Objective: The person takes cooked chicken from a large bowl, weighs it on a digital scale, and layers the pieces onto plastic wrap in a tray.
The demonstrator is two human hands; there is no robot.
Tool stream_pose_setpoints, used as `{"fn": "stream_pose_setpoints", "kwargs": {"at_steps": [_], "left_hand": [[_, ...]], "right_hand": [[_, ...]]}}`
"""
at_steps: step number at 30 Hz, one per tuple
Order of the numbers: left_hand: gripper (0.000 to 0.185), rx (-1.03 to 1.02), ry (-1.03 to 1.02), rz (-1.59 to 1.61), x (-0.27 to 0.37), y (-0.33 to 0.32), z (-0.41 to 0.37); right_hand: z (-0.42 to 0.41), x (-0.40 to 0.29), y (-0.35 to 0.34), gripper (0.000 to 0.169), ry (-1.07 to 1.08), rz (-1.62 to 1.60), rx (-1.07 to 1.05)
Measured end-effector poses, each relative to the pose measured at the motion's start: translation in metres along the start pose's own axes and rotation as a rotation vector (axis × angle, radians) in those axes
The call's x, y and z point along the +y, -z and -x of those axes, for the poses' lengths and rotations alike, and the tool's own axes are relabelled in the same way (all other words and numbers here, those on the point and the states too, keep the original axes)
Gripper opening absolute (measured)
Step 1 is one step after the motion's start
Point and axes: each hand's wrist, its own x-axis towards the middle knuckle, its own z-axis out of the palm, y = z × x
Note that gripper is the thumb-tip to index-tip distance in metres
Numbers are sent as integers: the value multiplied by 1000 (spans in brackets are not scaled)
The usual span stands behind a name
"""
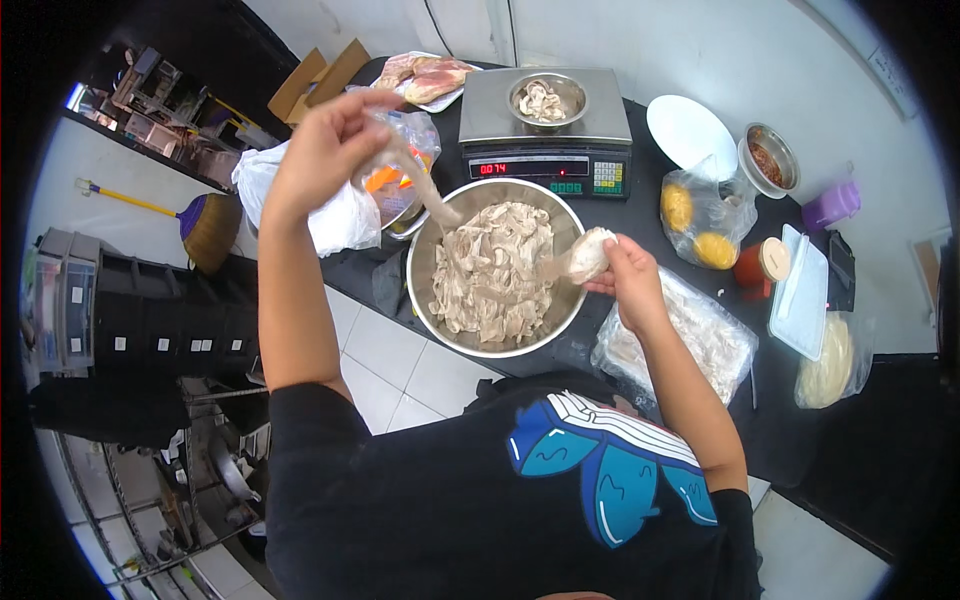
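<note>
A large steel bowl (571,322) in front of me holds a heap of pale, torn strips (499,270) that look like mushroom or cooked meat. Raised above the bowl's far left, my left hand (330,146) has a long, limp greyish strip (424,184) hanging from its fingers, blurred, its lower end over the bowl. At the bowl's right rim my right hand (634,281) pinches a whitish folded piece (590,255). Behind the bowl stands a digital scale (547,161) with lit red digits, and a small steel bowl (566,94) of similar pieces rests on its plate.
Raw meat (435,79) lies on a tray behind my left hand, near white plastic bags (341,225). To the right are a wrapped pale slab (697,330), a bag with yellow items (705,217), a white plate (690,135), a steel bowl (786,176) and an orange-red container (754,266).
</note>
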Motion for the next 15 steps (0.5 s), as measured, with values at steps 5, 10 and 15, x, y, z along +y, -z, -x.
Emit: {"fn": "stream_pose_setpoints", "kwargs": {"at_steps": [5,10,15], "left_hand": [[31,103,-162,-155,45,35,-52],[35,268,-193,-302,123,15,-90],[40,163,-146,-303,120,20,-151]], "right_hand": [[6,8,2,26,-7,56,-81],[9,12,8,24,0,65,-64],[9,7,7,24,1,74,-40]]}}
